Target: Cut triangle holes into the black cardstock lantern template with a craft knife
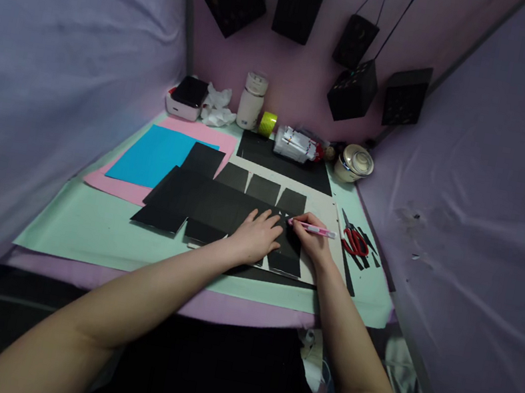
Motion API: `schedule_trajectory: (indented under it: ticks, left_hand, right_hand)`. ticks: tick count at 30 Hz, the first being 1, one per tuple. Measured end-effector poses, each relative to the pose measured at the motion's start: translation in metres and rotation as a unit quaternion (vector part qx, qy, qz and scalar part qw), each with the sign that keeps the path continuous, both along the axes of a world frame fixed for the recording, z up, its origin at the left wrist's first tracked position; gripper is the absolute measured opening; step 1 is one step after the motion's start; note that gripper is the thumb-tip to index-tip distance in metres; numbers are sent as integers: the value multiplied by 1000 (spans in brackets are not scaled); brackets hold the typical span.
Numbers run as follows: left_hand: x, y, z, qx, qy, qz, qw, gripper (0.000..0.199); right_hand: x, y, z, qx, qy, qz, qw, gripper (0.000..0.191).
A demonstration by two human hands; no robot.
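Observation:
A black card cut into a box net with several flaps [211, 198] lies flat on a pale board [321, 208]. My left hand [256, 236] rests on the card with its fingers spread, pressing near its right part. A pink and white craft knife [315, 230] is gripped in my right hand [310, 237], its tip down on the card just right of my left fingertips. Small light cut-outs show in the card by the tip; the blade itself is too small to make out.
Red-handled scissors [355, 240] and black paper strips [358, 262] lie at the right. Blue paper [157, 158] sits on pink paper [117, 186] at the left. Along the back stand a bottle [251, 103], yellow tape [268, 124] and a lidded bowl [353, 165]. Black boxes [353, 91] hang above.

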State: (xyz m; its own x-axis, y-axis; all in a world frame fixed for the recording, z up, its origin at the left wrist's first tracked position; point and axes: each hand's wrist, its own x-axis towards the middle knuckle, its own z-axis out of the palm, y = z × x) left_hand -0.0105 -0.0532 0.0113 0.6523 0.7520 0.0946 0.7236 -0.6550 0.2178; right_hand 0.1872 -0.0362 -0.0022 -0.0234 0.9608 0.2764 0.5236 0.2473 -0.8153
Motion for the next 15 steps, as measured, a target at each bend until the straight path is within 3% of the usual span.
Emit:
schedule_trajectory:
  ticks: [15]
  left_hand:
    - [1,1,-3,1,-7,-1,1000,36]
  right_hand:
    - [2,3,-7,42,-61,43,996,23]
